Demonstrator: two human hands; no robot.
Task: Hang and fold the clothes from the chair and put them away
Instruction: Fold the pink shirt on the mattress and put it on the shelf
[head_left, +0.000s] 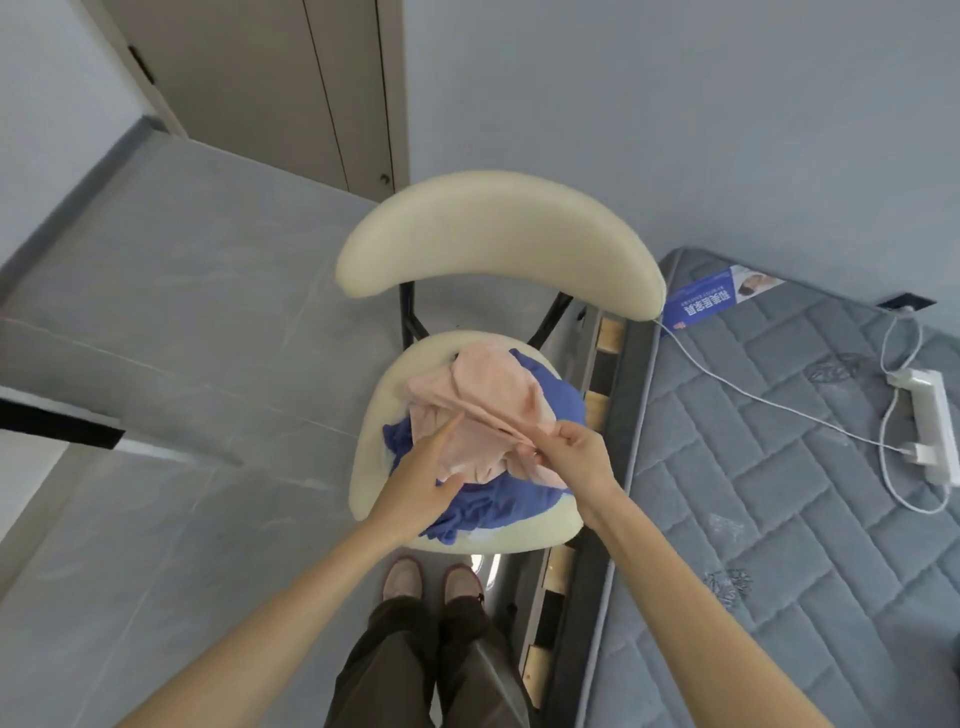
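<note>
A cream padded chair (498, 244) stands in front of me with two crumpled garments on its seat. A pale pink garment (488, 395) lies on top of a blue garment (493, 501). My right hand (569, 457) pinches the near right edge of the pink garment with curled fingers. My left hand (423, 478) reaches over the pile with fingers stretched out, its fingertips touching the pink cloth and its palm over the blue one.
A bare grey quilted mattress (779, 493) on a slatted bed frame lies right of the chair, with a white power strip (924, 415) and cable on it. A beige closet door (291, 88) is behind the chair. Grey tiled floor (171, 312) stretches left.
</note>
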